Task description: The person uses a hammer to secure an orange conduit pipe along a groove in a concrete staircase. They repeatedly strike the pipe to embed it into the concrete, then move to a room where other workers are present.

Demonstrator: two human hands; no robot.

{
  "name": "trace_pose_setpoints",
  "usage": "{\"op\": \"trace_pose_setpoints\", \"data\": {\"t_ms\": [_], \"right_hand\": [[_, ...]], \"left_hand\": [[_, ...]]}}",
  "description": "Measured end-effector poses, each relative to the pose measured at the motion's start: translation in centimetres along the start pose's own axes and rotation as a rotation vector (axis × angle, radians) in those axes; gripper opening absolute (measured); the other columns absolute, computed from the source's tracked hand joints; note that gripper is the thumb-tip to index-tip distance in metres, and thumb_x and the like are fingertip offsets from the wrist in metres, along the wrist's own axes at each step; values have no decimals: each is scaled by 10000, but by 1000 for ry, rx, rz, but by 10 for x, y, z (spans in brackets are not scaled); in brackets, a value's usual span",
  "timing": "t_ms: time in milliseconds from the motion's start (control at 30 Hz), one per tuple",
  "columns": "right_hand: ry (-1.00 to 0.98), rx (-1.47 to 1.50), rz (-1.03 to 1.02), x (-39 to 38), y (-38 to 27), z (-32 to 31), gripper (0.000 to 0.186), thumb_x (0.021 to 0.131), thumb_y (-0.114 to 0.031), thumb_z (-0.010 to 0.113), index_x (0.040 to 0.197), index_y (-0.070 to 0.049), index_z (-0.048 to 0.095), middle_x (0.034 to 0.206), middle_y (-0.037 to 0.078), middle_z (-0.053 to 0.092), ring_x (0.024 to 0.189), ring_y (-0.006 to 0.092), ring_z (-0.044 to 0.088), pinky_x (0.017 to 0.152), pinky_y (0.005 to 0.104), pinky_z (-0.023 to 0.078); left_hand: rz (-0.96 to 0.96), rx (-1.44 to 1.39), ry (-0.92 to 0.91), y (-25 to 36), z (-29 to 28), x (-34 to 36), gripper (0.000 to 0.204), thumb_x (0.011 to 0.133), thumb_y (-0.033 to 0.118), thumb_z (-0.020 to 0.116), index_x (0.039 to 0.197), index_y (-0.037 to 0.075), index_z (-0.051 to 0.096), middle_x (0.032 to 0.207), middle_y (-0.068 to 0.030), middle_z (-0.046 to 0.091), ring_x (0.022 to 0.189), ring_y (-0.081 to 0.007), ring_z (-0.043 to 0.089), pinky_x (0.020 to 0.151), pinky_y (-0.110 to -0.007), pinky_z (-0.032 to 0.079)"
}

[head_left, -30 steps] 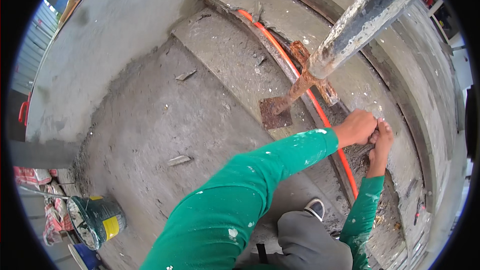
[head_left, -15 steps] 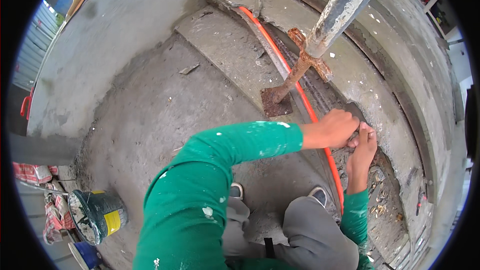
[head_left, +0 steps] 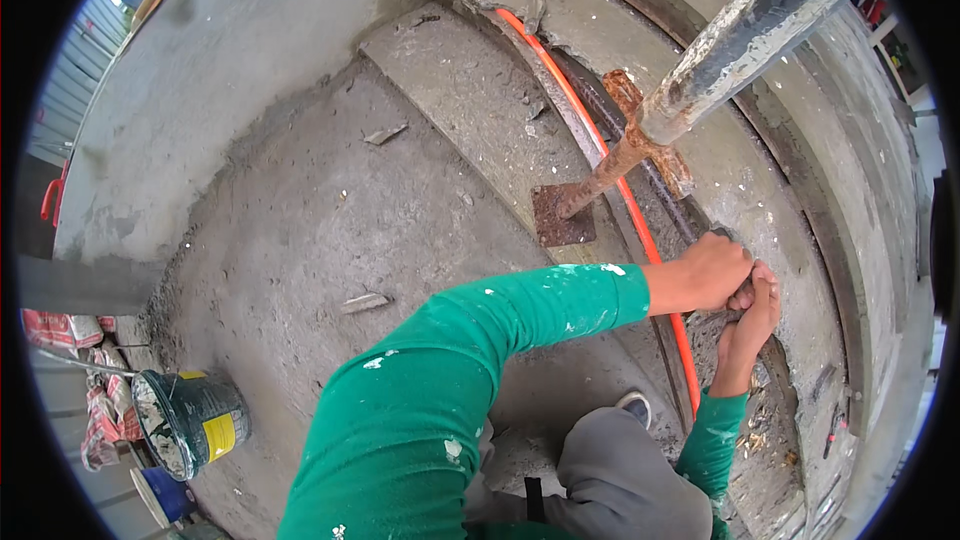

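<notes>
Green sleeves (head_left: pixel 530 325), paint-flecked, one pair.
Left hand (head_left: pixel 717 272): fingers curled inward; how tightly, and round what, cannot be told.
Right hand (head_left: pixel 757 315): bent fingers meeting the left hand's fingers; contents, if any, hidden.
Orange strip (head_left: pixel 632 205): long, curved, passing under the left wrist and running up-left of the hands.
Dark rod (head_left: pixel 672 208): up-left of the left hand, its near end by the knuckles; contact unclear.
Broken hollow (head_left: pixel 775 405): loose rubble, below the right hand.
Steel prop (head_left: pixel 745 50): above the hands; rusty base plate (head_left: pixel 565 228) left of them.
Change: compared with half a second ago, the paired hands sit slightly farther from that plate, still together. Judgement: handwork continues at the same step edge, with a small shift of position.
</notes>
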State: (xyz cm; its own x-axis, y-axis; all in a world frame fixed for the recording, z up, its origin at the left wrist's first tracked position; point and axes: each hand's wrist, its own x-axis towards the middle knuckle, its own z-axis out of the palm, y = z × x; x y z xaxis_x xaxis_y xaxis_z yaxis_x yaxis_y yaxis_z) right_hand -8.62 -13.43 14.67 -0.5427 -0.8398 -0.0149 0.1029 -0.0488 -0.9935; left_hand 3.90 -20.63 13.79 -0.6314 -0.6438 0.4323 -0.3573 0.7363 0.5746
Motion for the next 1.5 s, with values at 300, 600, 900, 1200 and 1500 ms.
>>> {"op": "trace_pose_setpoints", "data": {"t_ms": [300, 600, 900, 1200, 1500], "right_hand": [[150, -251, -451, 21, 14, 3, 321, 958, -86, 599, 1263, -2, 544, 1115, 64, 578, 904, 115, 557, 762, 273, 454], [221, -30, -259, 88, 34, -11, 177, 954, -36, 615, 1130, -51, 603, 1067, 29, 604, 948, 127, 566, 817, 318, 473], [183, -88, -176, 88, 45, -11, 166, 968, -109, 638, 1121, -49, 618, 1012, 21, 609, 866, 111, 565, 730, 281, 488], [108, -514, -239, 121, 14, -45, 170, 877, -143, 706, 878, 1, 615, 753, 136, 652, 659, 233, 628, 630, 361, 504], [-221, -1184, -360, 144, -3, -17, 388, 956, -351, 573, 871, 0, 716, 864, 254, 693, 824, 446, 670, 765, 511, 526]], "left_hand": [[11, 31, 65, -7, 11, 29, 190, 684, 141, 776, 804, 18, 696, 812, -179, 708, 796, -368, 721, 701, -495, 556], [-57, 166, 236, -24, 33, 49, 196, 645, 160, 768, 810, 73, 706, 933, -101, 655, 972, -268, 629, 834, -407, 476], [-72, 168, 177, -35, 46, 57, 217, 752, 251, 715, 917, 110, 714, 1044, -79, 639, 1093, -284, 609, 945, -444, 468], [-37, 257, 112, -14, 46, 69, 276, 734, 257, 766, 950, 107, 685, 972, -68, 613, 1001, -272, 611, 848, -434, 474], [-128, 265, 18, -18, 42, 65, 235, 750, 274, 764, 881, 87, 711, 867, -109, 726, 859, -302, 698, 838, -441, 519]]}}
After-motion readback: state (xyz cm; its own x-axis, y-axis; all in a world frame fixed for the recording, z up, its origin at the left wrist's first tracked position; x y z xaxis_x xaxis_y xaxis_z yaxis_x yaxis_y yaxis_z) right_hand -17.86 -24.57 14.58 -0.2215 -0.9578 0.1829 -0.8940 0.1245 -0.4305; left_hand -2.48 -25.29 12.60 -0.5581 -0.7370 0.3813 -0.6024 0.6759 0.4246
